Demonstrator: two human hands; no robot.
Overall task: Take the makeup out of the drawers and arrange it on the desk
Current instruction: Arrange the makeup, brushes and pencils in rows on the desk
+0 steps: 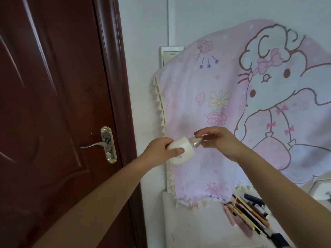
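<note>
My left hand grips a cream-white makeup bottle, held up in the air and tilted so its top points right. My right hand pinches the bottle's silvery, cone-shaped cap at the tip. Both hands are raised in front of a pink cartoon cloth. Low on the right, several pencils, pens and slim makeup sticks lie side by side on the white desk.
A dark red door with a brass handle fills the left. The pink cloth hangs over something standing at the back of the desk. A framed object shows at the right edge.
</note>
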